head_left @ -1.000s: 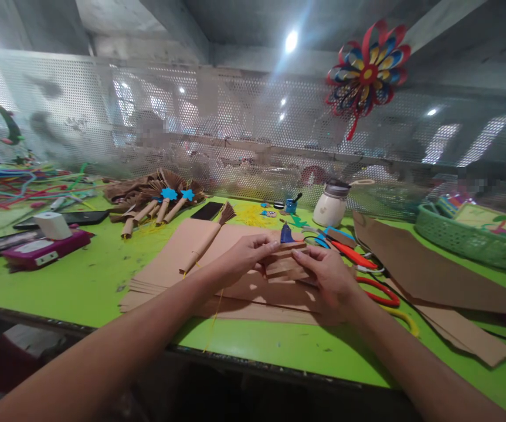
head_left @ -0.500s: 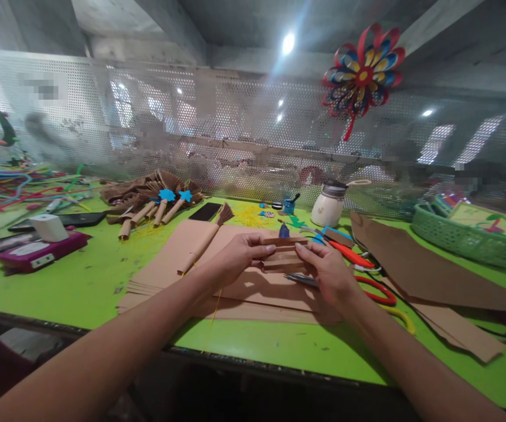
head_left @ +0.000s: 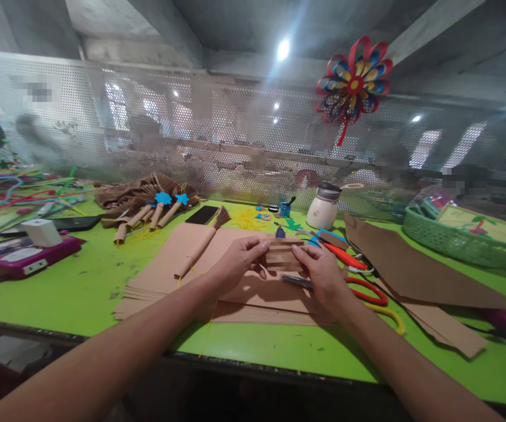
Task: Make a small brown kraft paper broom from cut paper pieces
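My left hand and my right hand pinch a strip of folded brown paper between them, one at each end. Its pleats run crosswise in light and dark bands. Below it lies a stack of brown paper sheets. A rolled paper piece with a frayed top rests on the stack, to the left of my hands. Scissors with red and yellow handles lie partly under my right hand. Behind the folded paper shows the dark blue tip of a bottle.
At the back left are several paper bundles with blue cutouts and a dark phone. A white jar stands behind my right hand. On the right lie brown paper and a green basket. A purple power strip is at left.
The view has shifted slightly, so things sit further left. My hands keep hold of the folded paper, now level and stretched between them, and the scissors' blades show below it.
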